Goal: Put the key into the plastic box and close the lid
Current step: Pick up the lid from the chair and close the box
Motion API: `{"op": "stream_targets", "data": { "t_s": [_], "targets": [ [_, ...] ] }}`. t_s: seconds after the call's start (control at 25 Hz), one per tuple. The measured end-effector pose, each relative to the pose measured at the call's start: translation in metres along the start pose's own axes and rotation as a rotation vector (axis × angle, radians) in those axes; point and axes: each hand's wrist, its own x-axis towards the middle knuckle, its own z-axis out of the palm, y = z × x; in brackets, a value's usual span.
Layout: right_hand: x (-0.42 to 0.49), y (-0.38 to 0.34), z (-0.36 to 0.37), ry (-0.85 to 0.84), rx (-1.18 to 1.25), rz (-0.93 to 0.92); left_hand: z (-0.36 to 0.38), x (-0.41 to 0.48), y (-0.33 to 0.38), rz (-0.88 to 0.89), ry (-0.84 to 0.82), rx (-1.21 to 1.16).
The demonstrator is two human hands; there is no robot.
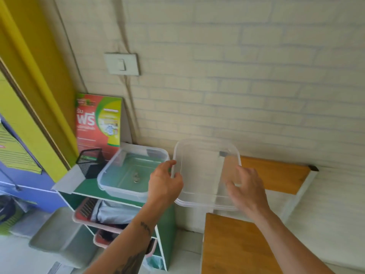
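key [136,177]: too small and blurred, I'm reading only a metallic glint | lid [205,175]: motion-blurred, right hand [246,189] is covering its near corner | both forearms: cut off by bottom edge

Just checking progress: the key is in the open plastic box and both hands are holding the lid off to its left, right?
Not quite. The head view shows the left hand and right hand holding the lid to the right of the open plastic box, not its left. The key is in the box.
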Motion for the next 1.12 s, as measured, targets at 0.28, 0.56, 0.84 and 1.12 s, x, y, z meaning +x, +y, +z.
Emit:
{"op": "stream_targets", "data": {
  "t_s": [0.28, 0.56, 0.84, 1.12],
  "targets": [
    [0.003, -0.112, 0.08, -0.04, 0.037, -0.009, -0.11, 0.063, -0.05, -0.002, 0.027, 0.069],
    [0.008, -0.183, 0.14, -0.135, 0.007, 0.054, -0.165, 0.121, -0.102, -0.025, -0.082, 0.204],
    [0.015, -0.2, 0.168, -0.233, -0.044, 0.145, -0.172, 0.145, -0.123, -0.034, -0.166, 0.265],
    [0.018, -0.191, 0.179, -0.26, -0.088, 0.16, -0.164, 0.149, -0.135, -0.001, -0.208, 0.332]
  ]
}}
